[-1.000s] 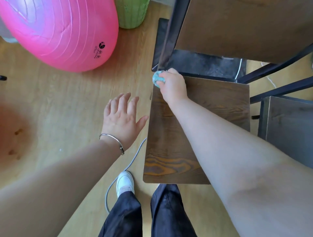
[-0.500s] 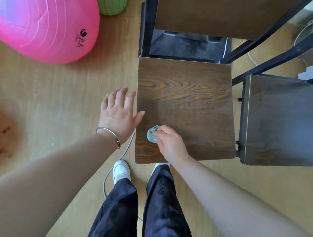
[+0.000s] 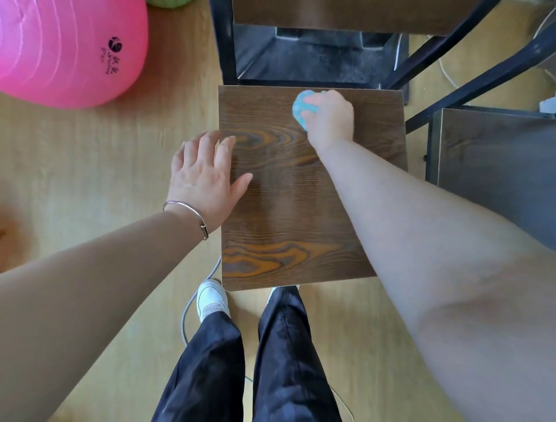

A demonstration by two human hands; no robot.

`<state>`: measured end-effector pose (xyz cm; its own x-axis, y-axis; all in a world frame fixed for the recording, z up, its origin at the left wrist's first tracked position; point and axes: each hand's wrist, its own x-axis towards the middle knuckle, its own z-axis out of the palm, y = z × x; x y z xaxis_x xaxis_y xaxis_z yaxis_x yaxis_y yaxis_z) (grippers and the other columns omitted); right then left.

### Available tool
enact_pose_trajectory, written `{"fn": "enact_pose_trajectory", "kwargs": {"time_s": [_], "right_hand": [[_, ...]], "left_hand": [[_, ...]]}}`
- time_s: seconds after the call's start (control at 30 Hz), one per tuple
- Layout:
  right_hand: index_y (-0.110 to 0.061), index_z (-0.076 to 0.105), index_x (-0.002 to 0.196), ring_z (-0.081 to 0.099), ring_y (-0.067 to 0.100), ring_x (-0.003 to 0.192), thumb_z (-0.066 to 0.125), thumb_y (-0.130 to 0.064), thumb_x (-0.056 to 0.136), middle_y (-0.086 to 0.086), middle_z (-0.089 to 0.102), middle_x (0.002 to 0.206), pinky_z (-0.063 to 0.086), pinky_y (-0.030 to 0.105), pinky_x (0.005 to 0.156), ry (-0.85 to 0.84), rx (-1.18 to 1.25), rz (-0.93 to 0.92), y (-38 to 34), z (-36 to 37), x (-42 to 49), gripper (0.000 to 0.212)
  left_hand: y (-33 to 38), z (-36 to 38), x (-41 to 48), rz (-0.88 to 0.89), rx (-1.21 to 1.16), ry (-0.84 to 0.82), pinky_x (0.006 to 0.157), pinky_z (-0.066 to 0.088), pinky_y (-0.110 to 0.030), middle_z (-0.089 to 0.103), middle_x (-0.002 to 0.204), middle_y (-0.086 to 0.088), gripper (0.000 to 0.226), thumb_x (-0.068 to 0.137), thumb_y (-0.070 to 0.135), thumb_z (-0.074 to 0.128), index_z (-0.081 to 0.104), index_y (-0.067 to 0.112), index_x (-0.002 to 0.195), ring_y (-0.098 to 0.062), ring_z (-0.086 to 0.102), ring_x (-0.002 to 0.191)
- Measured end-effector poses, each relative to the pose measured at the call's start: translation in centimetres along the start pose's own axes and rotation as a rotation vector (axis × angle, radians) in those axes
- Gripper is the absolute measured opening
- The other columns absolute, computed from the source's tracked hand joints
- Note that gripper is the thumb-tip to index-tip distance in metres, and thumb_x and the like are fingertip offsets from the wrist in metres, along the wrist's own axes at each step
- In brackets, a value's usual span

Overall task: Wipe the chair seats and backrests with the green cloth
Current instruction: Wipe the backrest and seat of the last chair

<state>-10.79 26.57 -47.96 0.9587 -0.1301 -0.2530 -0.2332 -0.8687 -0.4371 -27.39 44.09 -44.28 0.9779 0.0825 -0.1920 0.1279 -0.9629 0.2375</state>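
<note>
From up here I see my right hand [image 3: 329,117] with its fingers curled round a small crumpled green cloth [image 3: 301,107], which bulges out on the thumb side and is pressed against the dark brown wood-grain chair seat [image 3: 285,217], close to the seat's far edge. My left hand [image 3: 204,180] lies flat with the fingers straight and slightly spread, the thumb held out. Its fingertips and thumb overlap the seat's edge on that side; I cannot tell whether it rests on the wood or hovers just above it. A thin silver bangle [image 3: 188,211] circles that wrist. Beyond the cloth hand the black metal chair frame [image 3: 222,45] rises to a brown wooden backrest [image 3: 346,15], and a dark grey mat [image 3: 316,60] lies on the floor below it. To the outer side of the right hand stands a second chair seat [image 3: 496,168], greyer in shade, just beside the first. Beneath everything is a pale yellow wooden floor [image 3: 90,150]. Out past the left hand sits a large glossy pink exercise ball [image 3: 60,51] with a small dark logo, and a green rounded object [image 3: 165,2] shows at the frame's top edge. Below the hands, near the seat's front edge, are dark trousers [image 3: 279,361], a white shoe [image 3: 210,298] and a grey cable [image 3: 186,310] trailing along the floor.
</note>
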Motion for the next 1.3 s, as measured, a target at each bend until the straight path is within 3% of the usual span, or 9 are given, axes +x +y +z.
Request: {"fn": "enact_pose_trajectory", "kwargs": {"time_s": [0.13,0.23,0.53,0.63,0.77,0.93,1.03,1.2,1.3], "right_hand": [[-0.019,0.062,0.094,0.061,0.016,0.088,0.058,-0.028,0.091,-0.002,0.059,0.091,0.051,0.031,0.068,-0.208,0.164,-0.124,-2.7,2.0,-2.9,0.010],[-0.023,0.049,0.069,0.054,0.017,0.079,0.054,-0.032,0.089,-0.004,0.051,0.081,0.043,0.041,0.071,-0.267,0.048,-0.377,-2.1,2.8,-7.0,0.023],[-0.011,0.065,0.118,0.044,0.019,0.088,0.045,-0.017,0.095,0.002,0.051,0.092,0.035,0.032,0.058,-0.375,-0.090,-0.880,7.0,3.1,-18.6,0.031],[-0.015,0.065,0.119,0.051,0.023,0.092,0.058,-0.012,0.090,0.004,0.055,0.097,0.050,0.037,0.067,-0.300,0.002,-0.768,7.0,1.1,-16.1,0.029],[-0.009,0.070,0.112,0.055,0.019,0.087,0.053,-0.015,0.090,0.004,0.058,0.095,0.043,0.022,0.078,0.041,0.032,-0.434,9.4,-4.2,-7.3,0.029],[-0.009,0.063,0.118,0.051,-0.003,0.073,0.054,-0.019,0.099,-0.016,0.050,0.093,0.035,-0.005,0.055,0.099,0.046,-0.003,11.9,-7.6,0.2,0.023],[-0.012,0.061,0.121,0.053,0.001,0.079,0.053,-0.022,0.100,-0.012,0.050,0.101,0.038,-0.002,0.056,0.071,0.047,-0.003,11.3,-6.9,0.4,0.024],[-0.008,0.067,0.110,0.056,0.015,0.095,0.058,-0.011,0.094,-0.005,0.053,0.099,0.050,0.023,0.087,-0.020,0.036,-0.179,10.0,-4.3,-2.6,0.019],[-0.008,0.071,0.109,0.056,0.032,0.090,0.058,-0.004,0.084,0.010,0.055,0.095,0.052,0.036,0.079,-0.078,-0.018,-0.414,9.4,-2.5,-6.5,0.029]], "left_hand": [[-1.0,0.0,-0.9,-0.011,0.016,-0.019,0.108,0.028,-0.053,0.038,0.146,-0.014,0.063,0.093,0.051,0.047,0.038,0.013,0.141,-0.036,0.033,0.131],[-1.3,-0.3,-1.7,-0.004,0.017,-0.017,0.106,0.030,-0.054,0.039,0.144,-0.015,0.062,0.092,0.050,0.049,0.040,0.012,0.140,-0.038,0.034,0.130],[-1.1,-0.7,-4.4,0.030,0.052,-0.032,0.102,0.036,-0.055,0.044,0.141,-0.016,0.061,0.093,0.053,0.044,0.043,0.010,0.138,-0.038,0.039,0.127],[0.0,-0.5,-4.2,0.048,0.051,-0.029,0.099,0.038,-0.055,0.046,0.138,-0.017,0.064,0.089,0.053,0.042,0.045,0.010,0.136,-0.039,0.042,0.124],[2.0,0.2,-2.7,0.063,0.048,-0.033,0.098,0.038,-0.056,0.046,0.138,-0.017,0.064,0.089,0.053,0.043,0.046,0.010,0.135,-0.039,0.041,0.123],[4.6,1.0,-0.7,0.079,0.031,-0.054,0.101,0.035,-0.055,0.043,0.141,-0.016,0.063,0.093,0.054,0.041,0.044,0.010,0.138,-0.038,0.037,0.129],[5.6,1.4,0.1,0.072,0.026,-0.070,0.104,0.033,-0.055,0.041,0.143,-0.015,0.062,0.092,0.051,0.049,0.043,0.010,0.139,-0.038,0.034,0.133],[5.7,1.5,0.4,0.063,0.038,-0.074,0.107,0.030,-0.055,0.040,0.144,-0.014,0.062,0.092,0.051,0.049,0.042,0.011,0.140,-0.036,0.032,0.136],[5.3,1.5,0.3,0.043,0.029,-0.052,0.106,0.031,-0.056,0.041,0.143,-0.015,0.061,0.094,0.050,0.048,0.042,0.011,0.139,-0.036,0.033,0.135]]}}
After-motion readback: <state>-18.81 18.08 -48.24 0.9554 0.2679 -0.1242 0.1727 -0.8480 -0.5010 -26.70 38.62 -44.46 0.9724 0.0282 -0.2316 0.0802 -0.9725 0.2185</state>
